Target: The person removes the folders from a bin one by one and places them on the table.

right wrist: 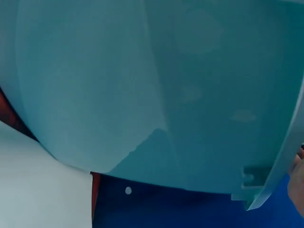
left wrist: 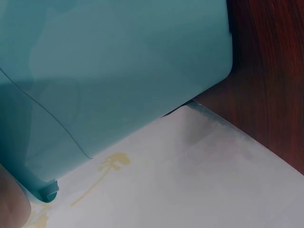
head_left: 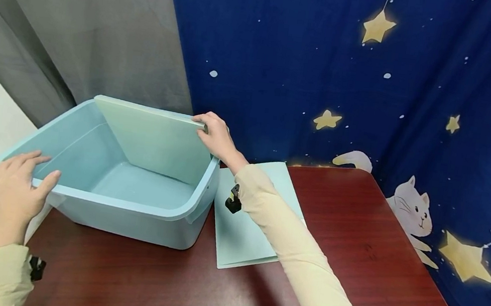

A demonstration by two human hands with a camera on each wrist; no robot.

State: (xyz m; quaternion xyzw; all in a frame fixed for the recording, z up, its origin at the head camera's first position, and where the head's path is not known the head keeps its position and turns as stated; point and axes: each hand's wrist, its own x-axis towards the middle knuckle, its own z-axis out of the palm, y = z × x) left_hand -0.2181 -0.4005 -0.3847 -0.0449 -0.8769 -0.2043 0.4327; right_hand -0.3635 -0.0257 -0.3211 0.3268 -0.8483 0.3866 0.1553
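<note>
A light blue plastic bin (head_left: 126,203) stands on the left of the table. Inside, a flat pale green folder (head_left: 156,138) leans against the far wall, its top edge level with the rim. My right hand (head_left: 216,134) pinches that folder's upper right corner beside the bin's far right corner. At the near left corner, my left hand (head_left: 19,185) rests on the rim, fingers and thumb extended and spread apart. In the right wrist view, only a bit of the right hand (right wrist: 297,187) shows past the rim; the folder's corner is hidden there.
More pale green folders (head_left: 240,238), or one with its covers slightly apart, lie on the reddish-brown table (head_left: 338,219) right of the bin, under my right forearm. A dark blue star-patterned curtain (head_left: 281,76) and a grey curtain (head_left: 91,29) hang behind. White patterned cloth (left wrist: 190,190) lies at left.
</note>
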